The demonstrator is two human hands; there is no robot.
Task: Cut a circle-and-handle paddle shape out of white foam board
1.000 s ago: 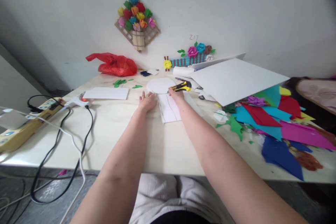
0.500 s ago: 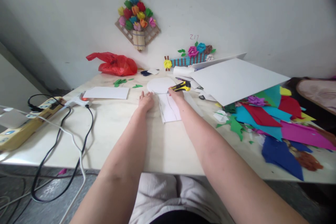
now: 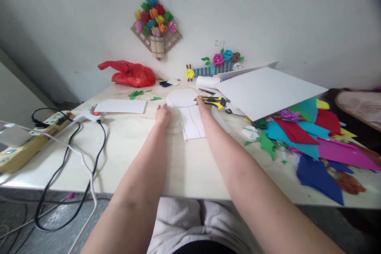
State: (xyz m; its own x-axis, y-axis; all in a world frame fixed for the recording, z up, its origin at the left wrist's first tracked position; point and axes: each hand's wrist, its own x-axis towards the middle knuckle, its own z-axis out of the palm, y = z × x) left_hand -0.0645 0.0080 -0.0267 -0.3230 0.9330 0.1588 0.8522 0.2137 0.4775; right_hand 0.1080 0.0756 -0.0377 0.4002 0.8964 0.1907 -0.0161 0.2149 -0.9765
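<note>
My right hand (image 3: 203,107) is closed around a yellow and black utility knife (image 3: 218,103), its blade end pointing left over the right edge of a round white board (image 3: 182,97). My left hand (image 3: 163,115) lies at the board's lower left edge, fingers apart and holding nothing. Just in front of the round board is a white sheet (image 3: 190,124) with curved dark lines drawn on it. Part of that sheet is hidden by my right hand and forearm.
A white strip (image 3: 120,106) and green paper leaves (image 3: 137,94) lie left, near a red plastic bag (image 3: 133,74). A power strip (image 3: 35,141) with cables is farther left. To the right are a large white board (image 3: 270,89) and coloured paper scraps (image 3: 297,135).
My right hand, with the utility knife, has shifted slightly right along the round board's edge. My left hand has drawn back a little to the left, its fingers less spread.
</note>
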